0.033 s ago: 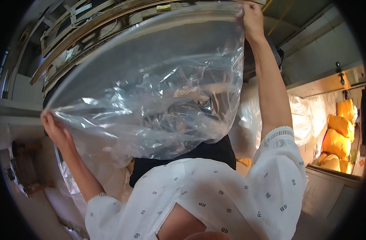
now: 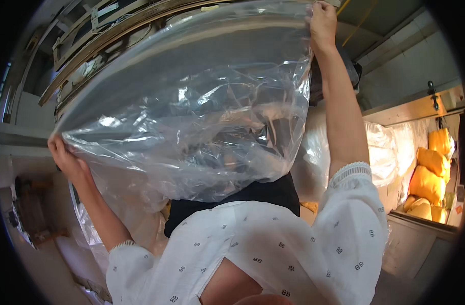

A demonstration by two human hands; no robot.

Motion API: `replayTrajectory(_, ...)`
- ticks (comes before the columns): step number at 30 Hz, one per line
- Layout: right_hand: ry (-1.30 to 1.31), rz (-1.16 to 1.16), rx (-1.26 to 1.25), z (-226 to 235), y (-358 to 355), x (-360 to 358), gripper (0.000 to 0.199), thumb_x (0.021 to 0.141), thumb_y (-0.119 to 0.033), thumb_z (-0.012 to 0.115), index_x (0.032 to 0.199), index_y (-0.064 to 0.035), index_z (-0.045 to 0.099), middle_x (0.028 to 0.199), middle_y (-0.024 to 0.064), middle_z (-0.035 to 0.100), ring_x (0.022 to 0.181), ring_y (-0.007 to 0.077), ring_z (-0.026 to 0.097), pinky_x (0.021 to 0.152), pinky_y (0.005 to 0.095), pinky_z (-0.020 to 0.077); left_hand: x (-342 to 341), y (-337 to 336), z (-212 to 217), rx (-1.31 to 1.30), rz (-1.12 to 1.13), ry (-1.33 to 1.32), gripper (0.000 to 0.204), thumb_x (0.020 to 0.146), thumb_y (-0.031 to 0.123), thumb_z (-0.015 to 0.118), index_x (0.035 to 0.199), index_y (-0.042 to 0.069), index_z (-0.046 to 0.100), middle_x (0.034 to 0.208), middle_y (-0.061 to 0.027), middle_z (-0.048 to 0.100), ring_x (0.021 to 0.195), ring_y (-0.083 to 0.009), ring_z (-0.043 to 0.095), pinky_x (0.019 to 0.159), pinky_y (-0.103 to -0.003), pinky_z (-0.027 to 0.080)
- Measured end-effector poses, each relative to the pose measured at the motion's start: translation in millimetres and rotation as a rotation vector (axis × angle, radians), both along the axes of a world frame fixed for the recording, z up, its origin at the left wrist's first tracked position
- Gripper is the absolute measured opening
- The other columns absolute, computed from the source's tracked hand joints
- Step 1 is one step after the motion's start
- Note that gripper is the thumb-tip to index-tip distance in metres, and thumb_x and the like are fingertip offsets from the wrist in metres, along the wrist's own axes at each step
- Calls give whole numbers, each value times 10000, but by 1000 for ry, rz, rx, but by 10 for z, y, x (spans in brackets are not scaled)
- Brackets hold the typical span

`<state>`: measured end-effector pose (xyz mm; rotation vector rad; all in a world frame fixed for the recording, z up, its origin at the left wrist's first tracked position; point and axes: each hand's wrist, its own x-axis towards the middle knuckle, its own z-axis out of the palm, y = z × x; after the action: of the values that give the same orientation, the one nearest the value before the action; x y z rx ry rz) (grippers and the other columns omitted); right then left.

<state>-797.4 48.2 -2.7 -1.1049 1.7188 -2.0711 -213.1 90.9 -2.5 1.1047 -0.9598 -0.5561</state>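
A large sheet of thin clear plastic [image 2: 191, 117] is stretched between my two hands in front of my body. Whether it is a single layer or a bag I cannot tell. My left hand [image 2: 67, 158] pinches its edge at the lower left corner. Raised far to the upper right, my right hand [image 2: 324, 24] is closed on the opposite corner. The upper edge runs fairly taut between the two. Below it the film sags in shiny wrinkles and hangs over the black clothing [image 2: 237, 195] at my waist.
Beyond the plastic, a long wooden-railed bench or machine frame [image 2: 103, 53] crosses the upper left. More crumpled clear plastic [image 2: 382, 152] lies at the right. Yellow-orange bundles [image 2: 428, 183] are stacked further right, near a ledge. Plastic also gathers low at my left.
Both hands have shifted very slightly: the left a little outward and up, the right a touch up. The sheet's upper edge has risen with them, and both grips stay closed.
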Motion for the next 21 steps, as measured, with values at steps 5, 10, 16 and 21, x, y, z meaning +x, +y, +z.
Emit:
replayTrajectory(5, 489, -325, 32, -568, -269, 176, 175, 858, -192, 523, 897, -22, 527, 824, 195, 606, 791, 377, 575, 716, 426, 436, 392, -1017, -684, 14, 54, -757, 241, 886, 247, 565, 913, 16, 624, 849, -21, 610, 804, -93, 534, 719, -230, 420)
replayTrajectory(10, 478, -242, 139, -770, -388, -32, 180, 844, -210, 551, 906, -42, 573, 869, 173, 596, 798, 348, 580, 717, 426, 441, 126, -1529, -681, 165, -3, -530, 256, 867, 261, 590, 927, 17, 642, 845, -15, 615, 774, -87, 523, 717, -222, 407)
replayTrajectory(16, 687, -352, 378, -793, -580, -115, 188, 820, -246, 579, 864, -64, 603, 933, 129, 561, 860, 324, 559, 756, 404, 439, -36, -1789, -614, 181, 61, -516, 287, 814, 294, 642, 908, 23, 655, 780, -7, 608, 718, -92, 515, 690, -232, 405)
replayTrajectory(21, 593, -392, 448, -646, -502, -16, 268, 767, -286, 620, 911, -73, 547, 994, 141, 497, 893, 338, 534, 792, 414, 419, -44, -1803, -575, 240, 198, -720, 329, 744, 336, 687, 757, 18, 604, 665, -2, 534, 642, -112, 479, 639, -242, 397)
